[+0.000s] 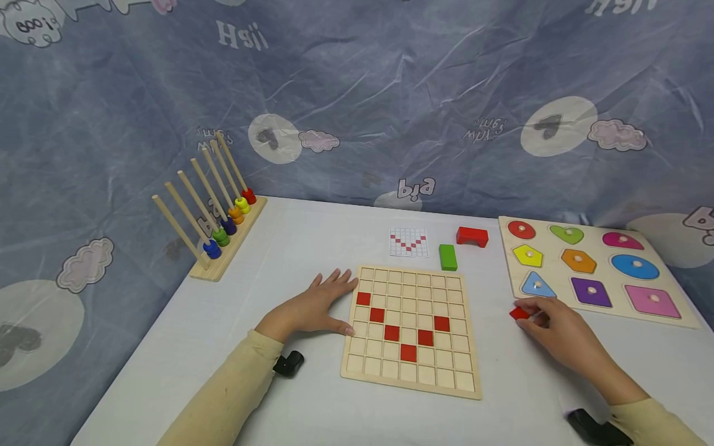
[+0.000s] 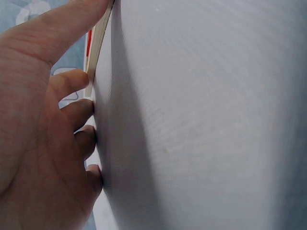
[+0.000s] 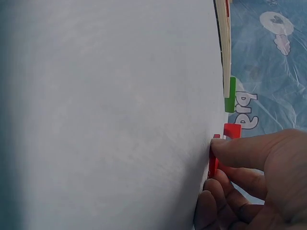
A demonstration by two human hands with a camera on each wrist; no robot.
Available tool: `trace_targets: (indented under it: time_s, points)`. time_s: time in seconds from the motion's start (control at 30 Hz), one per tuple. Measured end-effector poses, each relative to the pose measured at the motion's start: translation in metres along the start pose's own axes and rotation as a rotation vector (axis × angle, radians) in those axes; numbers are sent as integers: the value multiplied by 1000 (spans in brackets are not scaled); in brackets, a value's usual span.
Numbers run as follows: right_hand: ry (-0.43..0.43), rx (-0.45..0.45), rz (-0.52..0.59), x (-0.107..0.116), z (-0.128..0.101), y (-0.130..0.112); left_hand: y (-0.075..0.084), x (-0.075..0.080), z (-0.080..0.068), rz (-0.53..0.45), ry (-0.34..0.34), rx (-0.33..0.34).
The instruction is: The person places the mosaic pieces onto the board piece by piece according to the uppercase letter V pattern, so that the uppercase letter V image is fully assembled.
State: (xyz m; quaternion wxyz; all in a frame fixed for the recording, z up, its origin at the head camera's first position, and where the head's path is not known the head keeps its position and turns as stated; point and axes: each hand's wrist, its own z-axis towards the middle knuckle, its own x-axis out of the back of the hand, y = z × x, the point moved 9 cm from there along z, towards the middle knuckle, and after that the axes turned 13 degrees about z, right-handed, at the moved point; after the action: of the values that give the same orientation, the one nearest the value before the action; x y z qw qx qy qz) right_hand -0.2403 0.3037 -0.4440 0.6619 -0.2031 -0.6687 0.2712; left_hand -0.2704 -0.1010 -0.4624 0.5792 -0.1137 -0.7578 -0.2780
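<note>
Our right hand (image 1: 558, 328) pinches a small red tile (image 1: 519, 313) low over the worktop (image 1: 312, 409), between the grid board (image 1: 465, 387) and the shape puzzle (image 1: 683, 319). Our left hand (image 1: 312, 306) lies flat with straight fingers, thumb against the grid board's left edge. We judge the pinch shallow, so the tile could slip out. If the flat hand eases, the board could shift and jar the six red tiles (image 1: 392, 332) seated in it.
</note>
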Motion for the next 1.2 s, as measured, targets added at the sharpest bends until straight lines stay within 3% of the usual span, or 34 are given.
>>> trace_targets:
  time_s: [1.2]
  points:
    - [15,40,31,-2,-2,-8,-1,0,0,-14,3,-8]
